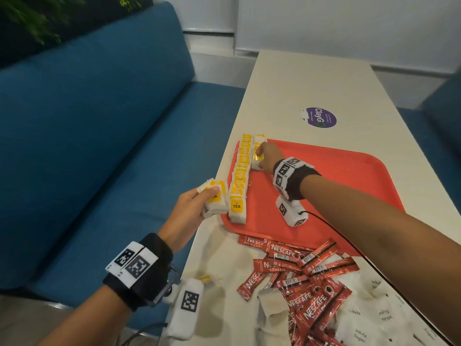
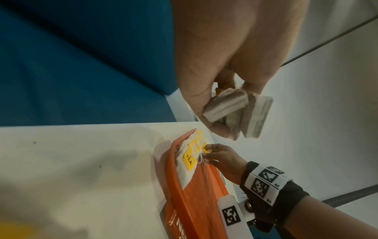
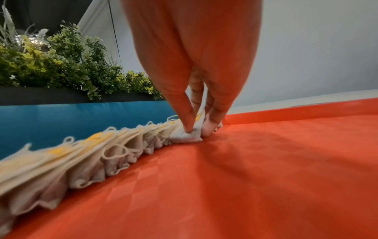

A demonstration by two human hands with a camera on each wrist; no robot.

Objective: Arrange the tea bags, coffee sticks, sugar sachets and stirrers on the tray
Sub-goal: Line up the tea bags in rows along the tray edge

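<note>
Two rows of tea bags (image 1: 239, 178) are forming along the tray's (image 1: 324, 191) left edge. The right hand (image 1: 268, 157) pinches a bag in the second row; the left hand (image 1: 192, 208) holds spares. Next: seat it, then fetch another.

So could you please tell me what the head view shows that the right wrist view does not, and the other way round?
Only the head view shows the left hand holding a few tea bags beside the tray, plus the coffee sticks and sugar sachets on the table. Only the right wrist view shows the right hand's fingertips pinching one tea bag down onto the tray floor. Both show the red tray, the row of tea bags along its edge, and the right hand.
</note>
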